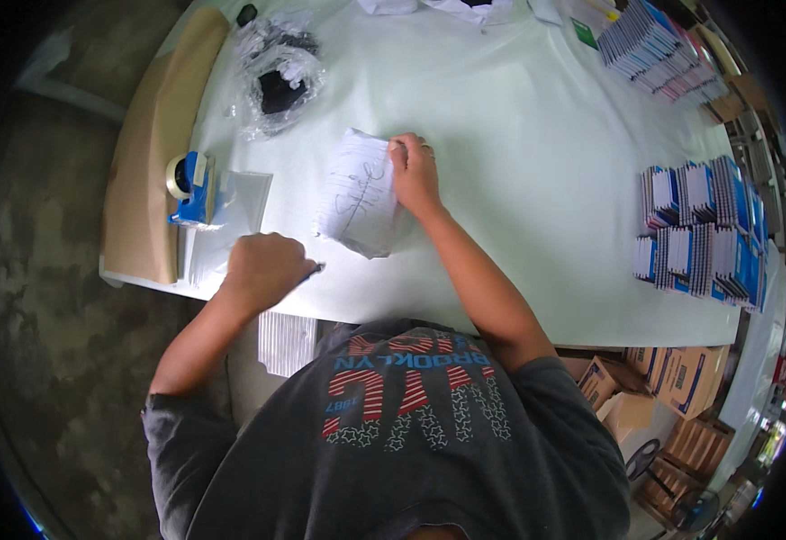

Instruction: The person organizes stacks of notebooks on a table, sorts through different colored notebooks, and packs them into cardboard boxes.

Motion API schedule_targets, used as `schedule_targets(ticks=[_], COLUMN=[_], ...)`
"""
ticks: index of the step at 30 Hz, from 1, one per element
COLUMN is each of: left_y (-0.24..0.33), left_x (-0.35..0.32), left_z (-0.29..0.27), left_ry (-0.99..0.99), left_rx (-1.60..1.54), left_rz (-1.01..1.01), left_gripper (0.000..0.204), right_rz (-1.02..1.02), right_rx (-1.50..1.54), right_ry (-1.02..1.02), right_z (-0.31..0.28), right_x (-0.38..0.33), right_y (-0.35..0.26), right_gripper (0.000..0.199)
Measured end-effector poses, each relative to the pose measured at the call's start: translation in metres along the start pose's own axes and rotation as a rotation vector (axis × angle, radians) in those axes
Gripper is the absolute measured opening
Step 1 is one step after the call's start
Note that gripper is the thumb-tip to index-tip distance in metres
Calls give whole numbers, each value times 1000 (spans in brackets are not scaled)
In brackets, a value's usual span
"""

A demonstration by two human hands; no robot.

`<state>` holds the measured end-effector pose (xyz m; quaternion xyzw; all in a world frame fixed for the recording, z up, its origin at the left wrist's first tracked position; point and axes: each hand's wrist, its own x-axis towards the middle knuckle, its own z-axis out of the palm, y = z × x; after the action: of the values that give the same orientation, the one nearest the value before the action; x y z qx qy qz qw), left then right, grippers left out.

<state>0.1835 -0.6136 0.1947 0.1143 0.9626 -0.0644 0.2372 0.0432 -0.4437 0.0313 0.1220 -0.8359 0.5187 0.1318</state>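
A white paper-wrapped package [357, 196] with dark handwriting across its top lies on the white-covered table. My right hand [415, 169] is closed on its upper right edge, thumb and fingers together. Nearer to me and left of the package, my left hand [267, 268] makes a fist. A short dark tip [316, 270] sticks out of the fist on the right; the rest of that slim thing is hidden, so its kind is unclear. Clear plastic bags [247, 200] lie flat just beyond the left hand.
A blue tape dispenser [197, 191] stands by brown paper [145, 193] along the left edge. Crumpled clear plastic with something black [280, 90] lies farther back. Stacked spiral notebooks [708, 225] line the right side. Cardboard boxes [681, 373] stand below the table at right.
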Motion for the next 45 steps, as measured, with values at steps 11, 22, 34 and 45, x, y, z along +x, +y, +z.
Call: schedule_targets(ticks=[11, 22, 34, 45], left_y=[-70, 33, -29, -34], left_x=[31, 103, 168, 136], left_z=[112, 61, 133, 120], left_ry=[479, 712, 286, 632], left_rx=[-338, -583, -2006, -1261], left_rz=[-358, -337, -421, -413], left_gripper=[36, 37, 68, 37], right_rz=[299, 298, 343, 644], right_rx=[139, 466, 736, 1033], right_ry=[-402, -464, -122, -319], right_z=[-19, -30, -27, -30], right_x=[-11, -18, -45, -63], right_y=[-33, -17, 13, -31], right_gripper=[80, 80, 93, 100])
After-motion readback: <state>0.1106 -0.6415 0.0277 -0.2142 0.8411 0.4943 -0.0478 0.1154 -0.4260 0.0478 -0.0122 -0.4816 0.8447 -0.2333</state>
